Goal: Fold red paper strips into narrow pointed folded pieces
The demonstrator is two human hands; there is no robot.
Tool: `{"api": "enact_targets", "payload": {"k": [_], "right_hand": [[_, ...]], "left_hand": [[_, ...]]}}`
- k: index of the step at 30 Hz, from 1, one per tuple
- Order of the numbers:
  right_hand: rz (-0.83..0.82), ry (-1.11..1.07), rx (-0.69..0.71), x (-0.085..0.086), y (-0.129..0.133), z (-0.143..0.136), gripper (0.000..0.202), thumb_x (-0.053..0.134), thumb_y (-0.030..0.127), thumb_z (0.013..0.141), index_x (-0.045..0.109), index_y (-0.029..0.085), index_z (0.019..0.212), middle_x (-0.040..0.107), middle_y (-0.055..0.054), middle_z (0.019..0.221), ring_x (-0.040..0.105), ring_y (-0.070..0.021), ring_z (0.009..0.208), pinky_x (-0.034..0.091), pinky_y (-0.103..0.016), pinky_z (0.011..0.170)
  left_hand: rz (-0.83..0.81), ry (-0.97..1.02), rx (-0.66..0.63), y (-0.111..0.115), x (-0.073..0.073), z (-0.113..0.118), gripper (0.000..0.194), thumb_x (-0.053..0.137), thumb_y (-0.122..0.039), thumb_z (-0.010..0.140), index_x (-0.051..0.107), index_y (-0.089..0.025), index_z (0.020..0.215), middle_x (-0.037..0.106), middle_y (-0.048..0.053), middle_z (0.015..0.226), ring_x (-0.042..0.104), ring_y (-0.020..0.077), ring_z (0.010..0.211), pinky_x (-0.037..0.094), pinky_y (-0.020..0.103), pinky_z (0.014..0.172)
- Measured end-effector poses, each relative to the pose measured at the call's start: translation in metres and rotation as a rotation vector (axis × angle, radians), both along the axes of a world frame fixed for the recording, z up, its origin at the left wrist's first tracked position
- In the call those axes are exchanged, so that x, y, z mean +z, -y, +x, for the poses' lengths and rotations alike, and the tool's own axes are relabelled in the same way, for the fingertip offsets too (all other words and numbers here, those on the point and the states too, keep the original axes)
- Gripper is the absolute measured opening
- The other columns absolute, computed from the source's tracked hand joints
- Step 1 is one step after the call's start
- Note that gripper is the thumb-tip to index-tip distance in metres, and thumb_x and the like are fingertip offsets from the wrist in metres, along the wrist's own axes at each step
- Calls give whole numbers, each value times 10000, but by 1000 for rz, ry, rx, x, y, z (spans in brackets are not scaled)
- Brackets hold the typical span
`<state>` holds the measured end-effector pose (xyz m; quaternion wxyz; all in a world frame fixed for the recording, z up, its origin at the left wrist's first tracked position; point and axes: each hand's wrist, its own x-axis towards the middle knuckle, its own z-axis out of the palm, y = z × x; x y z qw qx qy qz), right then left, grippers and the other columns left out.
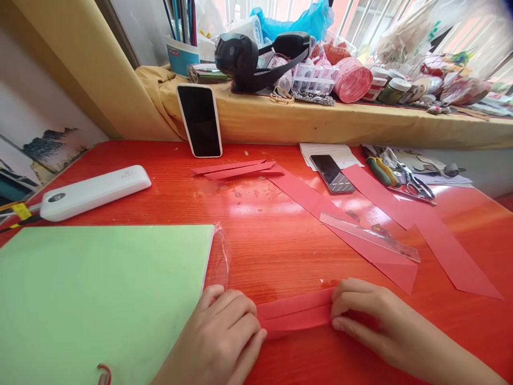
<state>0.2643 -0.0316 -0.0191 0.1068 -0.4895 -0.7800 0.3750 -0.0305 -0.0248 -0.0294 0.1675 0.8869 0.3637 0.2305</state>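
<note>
A folded red paper strip (296, 314) stretches between my two hands just above the red table, with a crease running along its length. My left hand (228, 329) grips its left end, fingers curled, beside the stack of green paper (100, 289). At the right end, my right hand (360, 313) pinches the strip between thumb and fingers. Further back lie several folded red strips (240, 168). To the right, a clear ruler (368, 236) rests across a flat red paper strip (304, 198), and another red strip (452, 256) lies beyond it.
A white phone (200, 122) leans upright against the ledge. A white power bank-like device (96, 192) lies at left. A dark phone (332, 174), scissors (414, 182) and pliers (380, 170) are at back right. Jars, a headset (256, 61) and bags crowd the ledge.
</note>
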Motion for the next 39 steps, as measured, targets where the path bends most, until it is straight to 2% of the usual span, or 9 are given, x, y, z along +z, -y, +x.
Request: {"api": "enact_targets", "payload": {"k": [6, 10, 15, 18, 22, 27, 34, 39], "right_hand": [[-131, 272, -18, 12, -20, -8, 208, 571, 221, 891, 541, 208, 686, 640, 8, 728, 570, -140, 650, 392, -256, 594], [-170, 412, 23, 14, -32, -8, 264, 595, 284, 881, 496, 209, 647, 638, 13, 699, 544, -146, 614, 311, -274, 553], [-105, 429, 88, 15, -39, -7, 288, 556, 291, 941, 470, 211, 678, 629, 3, 762, 562, -169, 686, 343, -292, 615], [-48, 408, 174, 17, -40, -7, 277, 521, 269, 983, 477, 211, 715, 622, -8, 835, 575, -187, 763, 383, -314, 684], [25, 354, 277, 21, -42, -6, 291, 474, 287, 1025, 484, 212, 744, 585, -10, 905, 561, -196, 835, 408, -336, 755], [-90, 306, 257, 22, -49, -5, 279, 463, 268, 1020, 469, 214, 746, 573, 5, 875, 552, -161, 765, 400, -295, 692], [-91, 375, 185, 17, -53, -11, 280, 540, 235, 945, 441, 208, 685, 609, -7, 816, 562, -173, 754, 368, -295, 666], [-89, 429, 174, 16, -53, -11, 260, 546, 254, 932, 470, 212, 687, 631, -14, 801, 573, -182, 732, 354, -296, 644]], "left_hand": [[-165, -17, 24, 0, -1, 3, 312, 390, -104, 975, 598, -204, 765, 624, -14, 794, 550, 171, 724, 431, 301, 740], [-135, -74, 42, -2, -1, 7, 332, 356, -104, 962, 544, -213, 712, 588, -4, 740, 529, 178, 655, 452, 291, 653], [-86, -91, 62, -2, -13, 12, 324, 340, -84, 951, 528, -224, 727, 561, -4, 731, 503, 178, 614, 447, 278, 604], [-7, -94, 40, -1, -19, 11, 363, 302, -54, 955, 519, -226, 721, 549, -9, 721, 493, 169, 597, 442, 267, 600], [55, -89, 19, -2, -13, 10, 450, 223, -35, 971, 532, -223, 703, 574, 1, 728, 508, 179, 616, 443, 280, 589], [1, -53, 71, -5, 0, 8, 485, 200, -97, 1017, 603, -220, 778, 642, 14, 806, 567, 198, 694, 483, 305, 633], [1, -109, 57, -5, -5, 7, 481, 197, -117, 1021, 604, -216, 783, 633, 22, 816, 555, 207, 680, 452, 318, 584], [5, -161, 28, -5, -4, 6, 395, 268, -71, 992, 578, -214, 795, 612, 15, 817, 562, 190, 730, 486, 293, 699]]}}
